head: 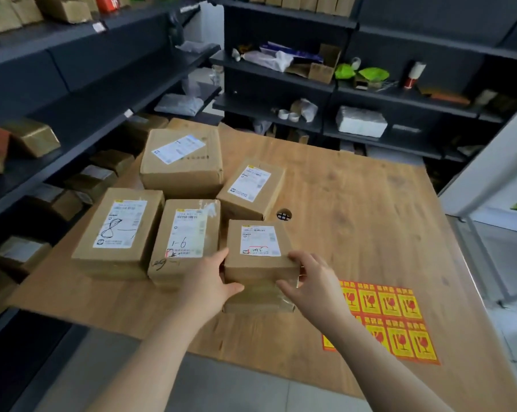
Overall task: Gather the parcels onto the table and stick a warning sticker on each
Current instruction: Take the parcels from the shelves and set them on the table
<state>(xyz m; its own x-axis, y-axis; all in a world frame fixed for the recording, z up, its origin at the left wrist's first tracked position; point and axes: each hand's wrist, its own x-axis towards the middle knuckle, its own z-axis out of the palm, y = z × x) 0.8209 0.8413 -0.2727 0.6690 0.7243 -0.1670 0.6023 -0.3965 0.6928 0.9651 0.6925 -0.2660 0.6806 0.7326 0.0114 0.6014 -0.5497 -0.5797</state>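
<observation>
Fingers (296, 257) of the left hand (209, 281) and right hand (313, 282) clasp a small cardboard parcel (261, 272) by its sides. It rests on the wooden table (355, 197), just left of the warning sticker sheet (400, 319); four other parcels (186, 233) lie farther left.

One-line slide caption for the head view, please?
Left hand and right hand grip the nearest parcel beside four other parcels on the wooden table, warning sticker sheet to its right.
</observation>
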